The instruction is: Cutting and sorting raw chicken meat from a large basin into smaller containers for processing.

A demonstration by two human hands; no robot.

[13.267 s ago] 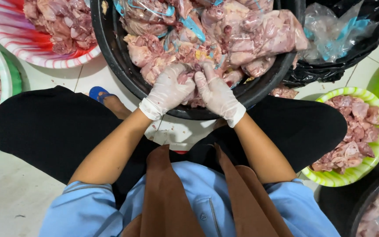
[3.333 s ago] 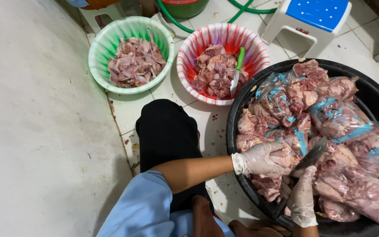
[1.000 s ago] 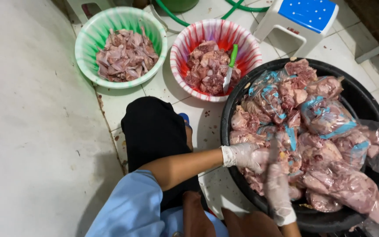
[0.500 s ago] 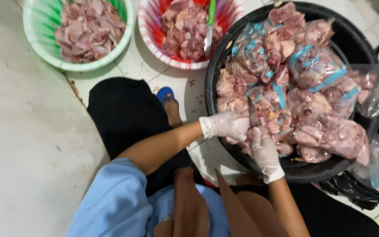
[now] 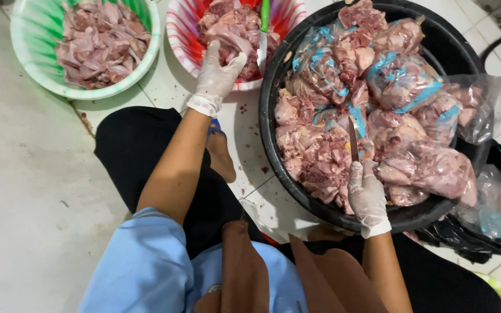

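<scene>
My left hand (image 5: pixel 215 75), in a white glove, reaches over the rim of the red and white basket (image 5: pixel 182 43) and closes on a pale piece of raw meat (image 5: pixel 227 42). My right hand (image 5: pixel 367 197), also gloved, grips a knife (image 5: pixel 353 138) whose blade points up over the big black tub (image 5: pixel 273 133). The tub is full of raw meat pieces and clear plastic bags of meat (image 5: pixel 401 81). A second knife with a green handle (image 5: pixel 264 26) lies in the red basket.
A green basket (image 5: pixel 33 72) of cut meat sits at the upper left on the pale tiled floor. A black bag with clear plastic (image 5: pixel 497 214) lies at the right. My bare foot (image 5: pixel 221 153) rests between the tub and my black-trousered leg.
My left hand has left the black tub and moved up left into the red basket, now on a meat piece. My right hand stays at the tub's near edge with the knife.
</scene>
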